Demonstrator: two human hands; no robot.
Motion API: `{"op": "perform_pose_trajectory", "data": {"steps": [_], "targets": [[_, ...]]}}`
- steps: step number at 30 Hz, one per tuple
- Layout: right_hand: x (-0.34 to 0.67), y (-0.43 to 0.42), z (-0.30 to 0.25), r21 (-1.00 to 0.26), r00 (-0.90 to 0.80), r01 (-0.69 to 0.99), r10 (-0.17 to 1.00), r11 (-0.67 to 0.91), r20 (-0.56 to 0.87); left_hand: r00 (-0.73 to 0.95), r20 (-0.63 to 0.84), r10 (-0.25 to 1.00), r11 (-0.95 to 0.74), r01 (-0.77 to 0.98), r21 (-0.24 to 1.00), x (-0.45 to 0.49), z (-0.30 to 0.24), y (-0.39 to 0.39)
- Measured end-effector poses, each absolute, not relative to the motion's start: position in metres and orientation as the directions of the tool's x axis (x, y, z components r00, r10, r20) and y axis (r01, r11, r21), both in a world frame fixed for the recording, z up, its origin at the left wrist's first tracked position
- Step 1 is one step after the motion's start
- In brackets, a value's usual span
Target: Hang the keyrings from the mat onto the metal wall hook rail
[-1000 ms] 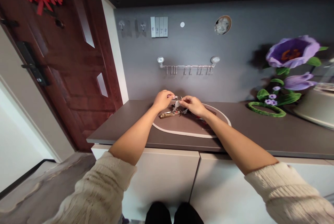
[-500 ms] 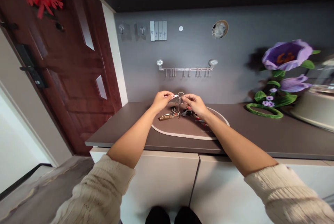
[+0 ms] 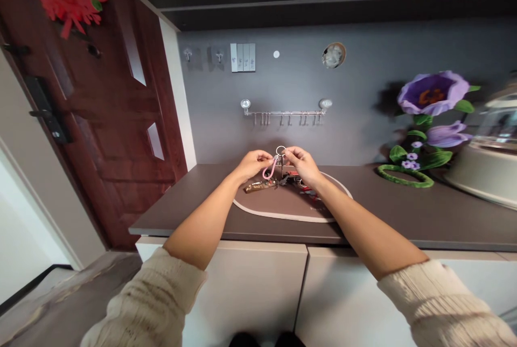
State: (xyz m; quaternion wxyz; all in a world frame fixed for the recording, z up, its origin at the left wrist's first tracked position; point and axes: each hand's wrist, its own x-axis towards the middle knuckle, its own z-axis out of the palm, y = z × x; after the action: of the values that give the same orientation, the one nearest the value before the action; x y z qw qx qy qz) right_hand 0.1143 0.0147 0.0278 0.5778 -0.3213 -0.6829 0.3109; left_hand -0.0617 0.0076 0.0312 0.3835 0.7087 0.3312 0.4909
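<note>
My left hand (image 3: 254,164) pinches a pink strap loop (image 3: 265,175), which hangs in a curve from the fingertips. My right hand (image 3: 302,165) holds a metal key ring (image 3: 281,150) between thumb and fingers, with a key (image 3: 282,164) dangling below it. The strap's upper end meets the ring; how it is fastened is too small to tell. Beneath the hands, a brown tag with letters on it (image 3: 256,187) lies on a rounded brown mat (image 3: 278,209) with a pale rim. Red and dark keychains (image 3: 309,194) lie under my right hand, partly hidden.
A clear rail with several small hooks (image 3: 285,113) is fixed to the grey wall behind. Two single hooks and a white switch panel (image 3: 243,57) are higher up. Purple felt flowers (image 3: 434,94) and a cream-based lamp-like object (image 3: 484,174) stand right; a dark red door (image 3: 121,174) is left.
My left hand has moved slightly down and left of the ring. The pink strap now hangs visibly in a loop. My right hand still holds the ring. The view has tilted slightly.
</note>
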Motion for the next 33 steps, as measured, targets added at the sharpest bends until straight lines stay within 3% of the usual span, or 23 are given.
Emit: {"op": "perform_pose_trajectory", "data": {"steps": [4,11,17,25,33], "targets": [[0.114,0.014,0.029,-0.774,-0.133,0.12,0.783,0.621,0.608,0.351,0.436,0.828,-0.504,0.127,0.854,-0.061,0.031,0.007],[0.113,0.016,0.027,-0.684,-0.209,0.207,0.715,0.7,0.668,0.261,0.557,0.789,-0.595,0.099,0.797,-0.056,0.034,0.007],[0.11,0.014,0.027,-0.703,-0.196,0.246,0.744,0.668,0.639,0.258,0.59,0.765,-0.634,0.141,0.76,-0.054,0.033,0.009],[0.099,0.011,0.03,-0.779,-0.162,0.134,0.789,0.612,0.592,0.118,0.566,0.816,-0.567,-0.025,0.823,-0.053,0.03,0.018],[0.078,0.022,0.044,-0.782,-0.119,0.157,0.797,0.603,0.591,-0.034,0.535,0.844,-0.534,-0.148,0.832,-0.061,0.034,0.02]]}}
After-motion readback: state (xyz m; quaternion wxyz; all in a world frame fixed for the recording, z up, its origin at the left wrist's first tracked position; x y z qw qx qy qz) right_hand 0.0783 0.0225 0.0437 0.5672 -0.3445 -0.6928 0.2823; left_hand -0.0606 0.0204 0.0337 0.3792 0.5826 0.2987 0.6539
